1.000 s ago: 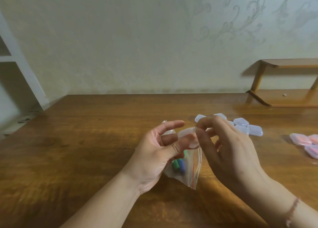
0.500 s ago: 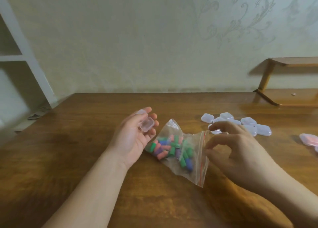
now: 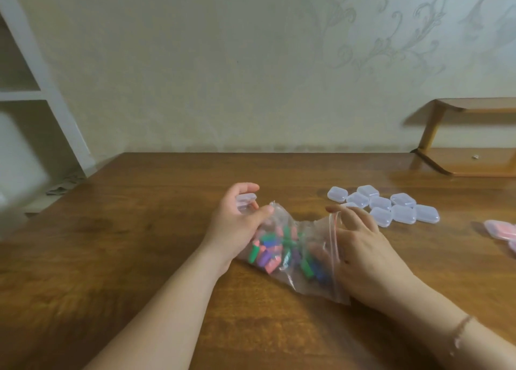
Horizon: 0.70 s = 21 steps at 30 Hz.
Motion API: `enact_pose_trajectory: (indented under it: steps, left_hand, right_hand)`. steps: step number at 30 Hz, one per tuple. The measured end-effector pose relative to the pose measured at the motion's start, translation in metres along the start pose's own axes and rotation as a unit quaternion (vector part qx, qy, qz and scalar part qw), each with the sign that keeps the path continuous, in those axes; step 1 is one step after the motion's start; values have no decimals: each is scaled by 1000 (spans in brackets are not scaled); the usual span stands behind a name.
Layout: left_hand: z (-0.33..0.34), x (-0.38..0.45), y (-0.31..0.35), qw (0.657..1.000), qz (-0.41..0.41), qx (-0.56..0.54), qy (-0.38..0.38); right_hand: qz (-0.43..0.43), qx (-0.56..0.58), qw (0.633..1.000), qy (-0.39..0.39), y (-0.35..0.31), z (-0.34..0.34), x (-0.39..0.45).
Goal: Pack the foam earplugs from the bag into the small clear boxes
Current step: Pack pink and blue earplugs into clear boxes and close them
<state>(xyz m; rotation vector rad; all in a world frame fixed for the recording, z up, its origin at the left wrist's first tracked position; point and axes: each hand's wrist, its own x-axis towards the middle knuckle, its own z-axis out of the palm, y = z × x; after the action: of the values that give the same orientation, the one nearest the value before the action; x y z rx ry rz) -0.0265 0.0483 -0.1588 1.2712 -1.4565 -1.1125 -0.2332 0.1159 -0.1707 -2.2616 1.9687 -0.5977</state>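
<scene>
A big brown wooden surface [image 3: 125, 258] fills the near part of the view, and a pale wall with swirly patterns stands at the far side. A white shelf [image 3: 33, 96] is at the far left. A small wooden rack [image 3: 469, 157] sits on the far right of the surface.

In the middle lies a clear zip bag [image 3: 296, 246], with its open mouth toward the right. Inside it are lots of foam earplugs [image 3: 268, 252] in green, pink, purple and blue.

The left hand [image 3: 237, 221] is at the left end of the bag. Its fingers curl round one small clear box [image 3: 245, 200], and its thumb presses on the top of the bag.

The right hand [image 3: 363, 246] is at the bag's mouth. Some of its fingers are inside the bag, among the earplugs. I cannot tell if they have got hold of one.

A bunch of empty clear boxes [image 3: 385, 205] lies close together on the right, just past the right hand. Boxes with pink things inside [image 3: 499, 230] sit at the right edge.
</scene>
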Motion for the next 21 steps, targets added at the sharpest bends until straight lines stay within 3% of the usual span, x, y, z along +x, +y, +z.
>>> enact_pose_trajectory:
  steps: [5, 9, 12, 17, 21]
  left_hand:
    - [3, -2, 0, 996, 30, 79, 23]
    - [12, -4, 1, 998, 7, 62, 6]
    - [17, -5, 1, 999, -1, 45, 11]
    - [17, -4, 1, 998, -50, -40, 22]
    - [16, -4, 4, 978, -92, -185, 11]
  right_hand:
    - [-37, 17, 999, 2, 11, 3, 3]
    - [-36, 96, 994, 35, 11, 7, 6]
    - [-30, 116, 993, 19, 13, 10, 8]
    - [-24, 72, 997, 23, 6, 8, 5]
    - [-38, 89, 993, 74, 7, 9, 5]
